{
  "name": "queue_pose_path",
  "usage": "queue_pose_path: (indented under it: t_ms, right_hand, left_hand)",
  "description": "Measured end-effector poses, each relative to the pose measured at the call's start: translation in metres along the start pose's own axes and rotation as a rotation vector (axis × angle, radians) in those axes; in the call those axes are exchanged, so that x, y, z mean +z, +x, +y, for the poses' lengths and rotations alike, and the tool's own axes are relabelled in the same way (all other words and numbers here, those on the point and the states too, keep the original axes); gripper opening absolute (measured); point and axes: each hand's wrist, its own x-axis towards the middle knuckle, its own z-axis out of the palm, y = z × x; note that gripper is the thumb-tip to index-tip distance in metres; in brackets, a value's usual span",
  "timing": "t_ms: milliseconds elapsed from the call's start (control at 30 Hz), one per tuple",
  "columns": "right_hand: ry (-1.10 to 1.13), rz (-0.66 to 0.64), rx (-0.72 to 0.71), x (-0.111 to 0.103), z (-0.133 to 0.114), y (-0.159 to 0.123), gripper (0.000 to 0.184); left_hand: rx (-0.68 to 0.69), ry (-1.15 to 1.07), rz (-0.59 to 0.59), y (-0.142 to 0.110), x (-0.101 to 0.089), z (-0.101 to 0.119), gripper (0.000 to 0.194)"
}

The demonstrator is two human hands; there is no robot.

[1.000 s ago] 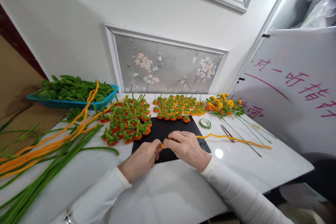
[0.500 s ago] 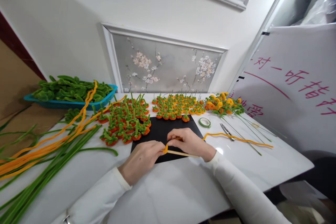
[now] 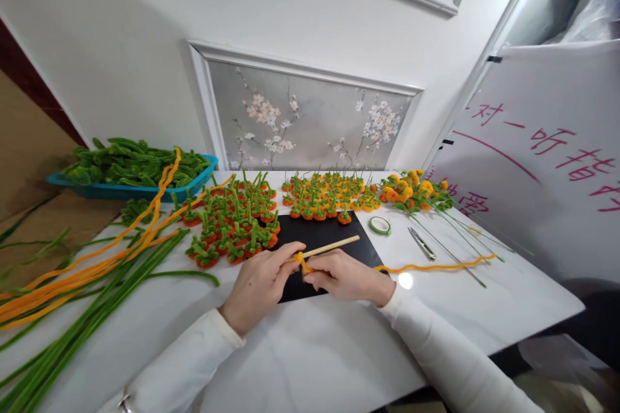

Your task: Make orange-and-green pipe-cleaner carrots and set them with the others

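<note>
My left hand (image 3: pixel 259 284) pinches the near end of a thin wooden stick (image 3: pixel 334 246) that slants up to the right over a black mat (image 3: pixel 320 235). An orange pipe cleaner (image 3: pixel 436 266) is coiled on the stick between my hands and trails right across the white table (image 3: pixel 310 348). My right hand (image 3: pixel 346 277) is closed on this pipe cleaner just beside the coil. Both hands hover above the mat's near edge.
Behind the mat lie several small orange-and-green pipe-cleaner pieces (image 3: pixel 232 222) and yellow flowers on stems (image 3: pixel 411 193). A green tape roll (image 3: pixel 378 226) and metal scissors (image 3: pixel 422 243) lie right of the mat. Long green and orange pipe cleaners (image 3: pixel 87 277) and a blue basket (image 3: pixel 130 171) occupy the left.
The stick's free end has swung from pointing low right to pointing up and right. My right hand has moved nearer and lower, and the orange coil now sits between the hands.
</note>
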Motion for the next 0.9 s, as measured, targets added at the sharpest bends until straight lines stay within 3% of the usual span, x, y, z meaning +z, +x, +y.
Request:
queue_pose_path:
  t_ms: [233,500,700,900]
  right_hand:
    - [-0.541,0.086,-0.067,0.004,-0.005,-0.002,0.016]
    - [-0.691,0.27,-0.07,-0.007,-0.003,0.004,0.016]
    - [-0.375,0.258,0.106,-0.032,0.016,0.02,0.024]
    - [0.234,-0.11,0.137,-0.046,0.045,0.025,0.024]
  left_hand:
    - [-0.064,0.052,-0.051,0.004,0.0,-0.003,0.022]
    - [-0.061,0.039,-0.121,0.01,0.002,-0.002,0.022]
    - [0.029,0.026,-0.131,0.025,0.0,-0.002,0.023]
    - [0.076,-0.193,-0.154,0.028,-0.003,-0.002,0.02]
